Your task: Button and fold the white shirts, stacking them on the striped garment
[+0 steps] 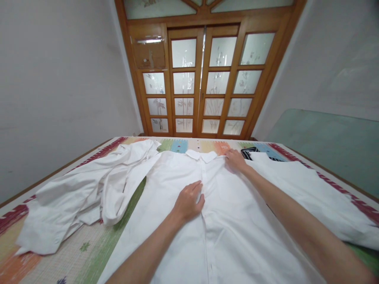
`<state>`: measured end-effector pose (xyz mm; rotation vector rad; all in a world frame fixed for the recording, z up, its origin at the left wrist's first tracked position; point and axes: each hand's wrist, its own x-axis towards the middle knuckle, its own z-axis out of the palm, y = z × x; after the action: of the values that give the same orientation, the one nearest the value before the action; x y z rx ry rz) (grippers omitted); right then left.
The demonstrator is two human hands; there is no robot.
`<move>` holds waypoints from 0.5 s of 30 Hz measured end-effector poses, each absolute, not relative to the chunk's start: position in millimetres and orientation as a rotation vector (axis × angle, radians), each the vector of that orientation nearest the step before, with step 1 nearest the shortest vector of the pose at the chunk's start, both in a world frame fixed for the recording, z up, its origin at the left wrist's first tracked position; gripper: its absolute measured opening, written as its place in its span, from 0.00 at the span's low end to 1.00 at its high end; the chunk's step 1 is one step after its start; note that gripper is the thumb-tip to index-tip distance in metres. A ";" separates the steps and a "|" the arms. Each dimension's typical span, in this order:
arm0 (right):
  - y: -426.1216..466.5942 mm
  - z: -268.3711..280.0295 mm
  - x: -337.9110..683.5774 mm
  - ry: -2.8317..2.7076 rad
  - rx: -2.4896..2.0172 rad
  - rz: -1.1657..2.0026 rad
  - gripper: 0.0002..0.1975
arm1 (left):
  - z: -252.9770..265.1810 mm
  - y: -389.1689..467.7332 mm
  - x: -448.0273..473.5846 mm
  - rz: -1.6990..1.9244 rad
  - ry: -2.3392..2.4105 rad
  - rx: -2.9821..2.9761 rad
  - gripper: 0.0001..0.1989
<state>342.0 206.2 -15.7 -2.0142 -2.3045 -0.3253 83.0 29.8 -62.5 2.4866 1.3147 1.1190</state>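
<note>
At the far left is a bare grey wall. Below it, on a patterned cloth with bands of red, orange, cream and green, lies a crumpled white garment, its folds loose and uneven. A white sleeve lies against its right side, and a green band of the cloth shows between that sleeve and the shirt.

The left hand rests palm down on the shirt, just left of the front seam, with the fingers slightly bent and a narrow gap between thumb and forefinger; it grips nothing. The white shirt lies front up in the middle of the cloth, its collar at the far end and its lower part nearest the person. Beyond the cloth stands a wooden door with frosted panes, and a brown board fills 1 of its upper left spaces.

The right hand touches the shirt's shoulder edge, just right of the collar; I cannot tell whether its fingers pinch the fabric. Beside it is a black-and-white striped cloth, partly under 1 more white garment. At the far right, a pale green panel stands against the wall.
</note>
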 end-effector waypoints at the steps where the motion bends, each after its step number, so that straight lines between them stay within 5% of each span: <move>1: 203.1 -14.8 336.3 -2.343 -1.971 -0.270 0.19 | -61.8 30.3 83.1 1.085 1.379 2.480 0.21; 6: 177.3 -28.2 301.0 -2.631 -1.725 -0.066 0.26 | -58.0 29.6 83.0 0.770 1.503 2.511 0.31; 15: 146.9 -57.1 268.9 -2.516 -1.863 0.074 0.37 | -60.4 21.1 85.4 0.523 1.499 2.669 0.29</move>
<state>268.9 146.9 -57.1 -1.8631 -2.5162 0.0741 85.4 21.1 -60.4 2.6691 1.4992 0.5230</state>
